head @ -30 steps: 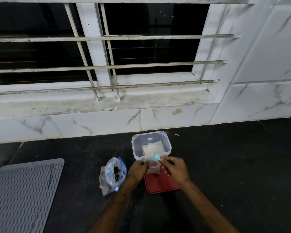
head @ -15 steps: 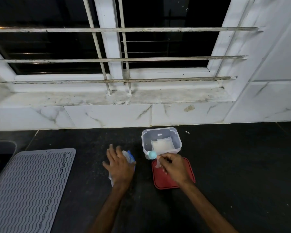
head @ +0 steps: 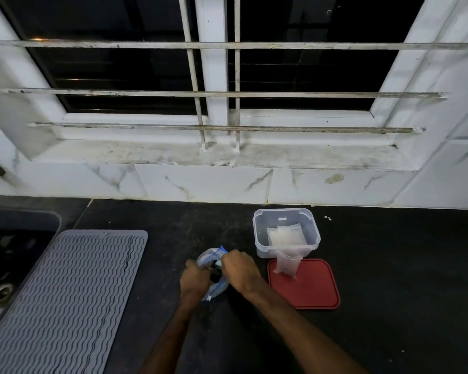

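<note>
So nearest the camera, both forearms are reaching in over the black counter [head: 376, 265] and meeting at a small zip bag [head: 219, 288] with a blue seal strip. The left hand [head: 193, 282] is curling around the bag's left side and holding it steady. The right hand [head: 239, 268] is coming over the top with its fingers bent, pinching at the bag's mouth. There's a tiny pale teal bit [head: 218, 263] peeking out by those fingertips, and honestly I can't tell what it is or whether it's being gripped too. The bag itself is sitting on the counter between the two hands, with something dark inside.

Just to the right, a red lid [head: 308, 290] is lying flat on the counter. Behind it and touching its far edge, a clear plastic container [head: 257, 238] is standing open with a white pouch [head: 285, 237] inside. A clear bag [head: 287, 264] is hanging over its front rim down onto the lid.

My guess on progress: roughly halfway. The container is looking loaded but not closed, so sorting out the zip bag and getting that lid on are what's left.

Off to the left, a grey ribbed mat [head: 65, 300] is lying beside a sink [head: 16, 238]. Further back, marble-look tiles [head: 200, 182] are running under a grubby window sill [head: 173, 152] and barred window [head: 227, 93], dark outside.
</note>
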Available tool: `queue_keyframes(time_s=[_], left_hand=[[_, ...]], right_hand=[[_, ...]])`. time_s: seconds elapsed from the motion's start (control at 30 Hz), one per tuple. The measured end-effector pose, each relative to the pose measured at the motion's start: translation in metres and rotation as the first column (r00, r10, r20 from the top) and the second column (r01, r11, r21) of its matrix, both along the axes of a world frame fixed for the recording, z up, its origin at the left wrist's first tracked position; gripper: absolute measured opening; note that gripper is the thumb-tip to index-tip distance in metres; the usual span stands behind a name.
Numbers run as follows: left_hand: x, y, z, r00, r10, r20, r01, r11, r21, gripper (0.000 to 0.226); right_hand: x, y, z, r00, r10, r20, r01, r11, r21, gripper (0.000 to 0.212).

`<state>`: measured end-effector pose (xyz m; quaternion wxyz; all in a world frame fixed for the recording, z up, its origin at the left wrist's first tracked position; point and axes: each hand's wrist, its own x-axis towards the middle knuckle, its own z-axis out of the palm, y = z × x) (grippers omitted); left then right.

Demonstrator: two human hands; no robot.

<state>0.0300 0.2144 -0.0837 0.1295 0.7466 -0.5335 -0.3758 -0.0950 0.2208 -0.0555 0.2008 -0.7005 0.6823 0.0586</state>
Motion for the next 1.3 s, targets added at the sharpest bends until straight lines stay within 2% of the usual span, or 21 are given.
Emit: queue_keyframes(time_s=[0.1, 0.27, 0.4, 0.7, 0.77, 0.87, 0.97, 1.1, 1.3], left_hand=[[-0.002, -0.005, 0.005, 0.998, 0.052, -0.041, -0.05, 0.998, 0.032, 0.027], [-0.002, -0.012, -0.001, 0.986, 0.134, -0.101, -0.136, 0.991, -0.01, 0.04], [-0.014, -0.01, 0.001, 0.966, 0.184, -0.182, -0.19, 0.982, -0.017, 0.029], [-0.033, -0.012, 0.012, 0.917, 0.205, -0.342, -0.228, 0.973, -0.027, 0.029], [-0.033, -0.017, 0.006, 0.896, 0.215, -0.388, -0.239, 0.971, -0.013, 0.026], [-0.024, -0.026, -0.015, 0.877, 0.218, -0.428, -0.231, 0.973, 0.023, 0.023], [-0.011, -0.029, -0.026, 0.877, 0.219, -0.428, -0.218, 0.975, 0.051, 0.028], [-0.003, -0.025, -0.017, 0.875, 0.251, -0.415, -0.26, 0.965, 0.035, 0.022], [-0.005, -0.025, -0.008, 0.902, 0.185, -0.39, -0.213, 0.977, -0.029, 0.035]], right_hand=[[-0.004, -0.002, -0.008, 0.999, -0.028, -0.034, 0.029, 1.0, 0.009, 0.026], [-0.017, 0.005, -0.014, 0.975, -0.15, 0.161, 0.15, 0.989, 0.015, 0.022], [-0.025, 0.008, -0.021, 0.933, -0.217, 0.287, 0.217, 0.976, 0.033, 0.021], [-0.027, 0.011, -0.024, 0.886, -0.289, 0.363, 0.286, 0.956, 0.065, 0.031], [-0.029, 0.013, -0.028, 0.818, -0.359, 0.45, 0.327, 0.933, 0.149, 0.025], [-0.036, 0.017, -0.029, 0.643, -0.495, 0.585, 0.369, 0.869, 0.329, 0.02], [-0.041, 0.022, -0.026, 0.503, -0.581, 0.64, 0.392, 0.813, 0.43, 0.016], [-0.045, 0.022, -0.021, 0.426, -0.587, 0.688, 0.401, 0.805, 0.438, 0.019], [-0.052, 0.024, -0.008, 0.362, -0.572, 0.736, 0.374, 0.812, 0.448, 0.021]])
